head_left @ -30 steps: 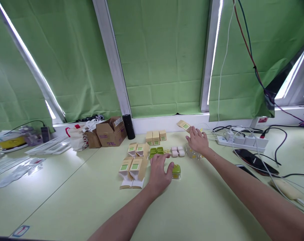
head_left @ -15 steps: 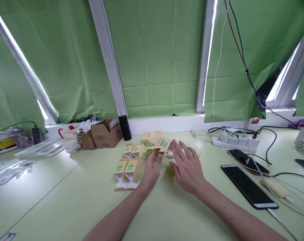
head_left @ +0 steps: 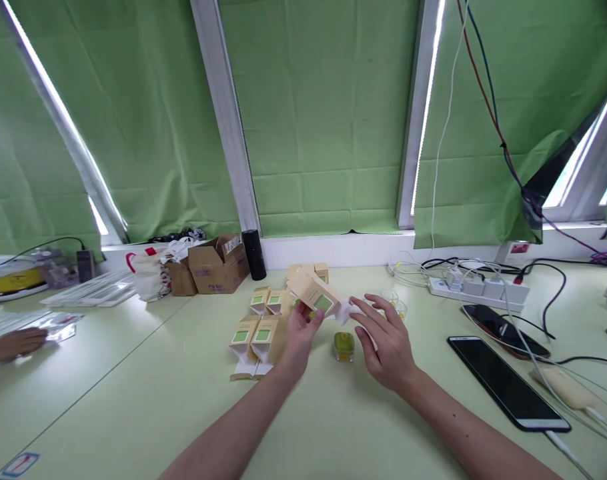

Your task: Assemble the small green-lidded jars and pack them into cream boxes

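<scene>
Now transferred to the left hand (head_left: 299, 340), whose grip clasps it above the worktop (head_left: 333, 427), the box (head_left: 307, 289) presents its white flap (head_left: 342, 312) to the loosely spread right hand (head_left: 389, 347), apparently freed to work it.

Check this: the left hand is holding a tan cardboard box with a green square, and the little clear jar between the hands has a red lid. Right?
Not quite: the head view shows the little clear jar has a green lid, not a red one. The left hand is holding the tan cardboard box with a green square.
</scene>
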Demonstrator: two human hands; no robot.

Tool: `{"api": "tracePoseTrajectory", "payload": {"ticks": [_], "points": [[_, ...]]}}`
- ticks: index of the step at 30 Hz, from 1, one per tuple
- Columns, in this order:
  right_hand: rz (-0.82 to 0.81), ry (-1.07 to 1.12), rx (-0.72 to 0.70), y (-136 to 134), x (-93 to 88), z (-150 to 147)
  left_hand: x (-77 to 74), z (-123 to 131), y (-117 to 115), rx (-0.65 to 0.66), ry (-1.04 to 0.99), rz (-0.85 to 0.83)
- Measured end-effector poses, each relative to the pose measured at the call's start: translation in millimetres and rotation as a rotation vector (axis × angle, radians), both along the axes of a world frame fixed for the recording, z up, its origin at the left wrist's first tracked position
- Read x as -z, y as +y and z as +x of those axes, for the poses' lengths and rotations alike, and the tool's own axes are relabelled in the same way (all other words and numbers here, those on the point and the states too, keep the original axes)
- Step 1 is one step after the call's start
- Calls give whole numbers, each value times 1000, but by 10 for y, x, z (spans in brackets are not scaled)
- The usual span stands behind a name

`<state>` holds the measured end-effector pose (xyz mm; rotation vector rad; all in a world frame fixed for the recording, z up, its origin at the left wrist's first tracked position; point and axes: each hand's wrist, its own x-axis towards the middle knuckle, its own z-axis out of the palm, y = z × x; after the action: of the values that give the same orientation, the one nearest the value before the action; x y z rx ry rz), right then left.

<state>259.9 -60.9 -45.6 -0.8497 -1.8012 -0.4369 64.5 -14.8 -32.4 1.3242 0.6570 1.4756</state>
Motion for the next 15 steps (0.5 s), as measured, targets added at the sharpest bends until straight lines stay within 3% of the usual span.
{"api": "tracePoseTrajectory", "payload": {"ticks": [7, 15], "points": [[0, 50, 8, 85, 35, 26, 125, -61, 10, -269, 241, 84], [-51, 87, 65, 181, 115, 81, 64, -38, -112, -523, 578, 749]]}}
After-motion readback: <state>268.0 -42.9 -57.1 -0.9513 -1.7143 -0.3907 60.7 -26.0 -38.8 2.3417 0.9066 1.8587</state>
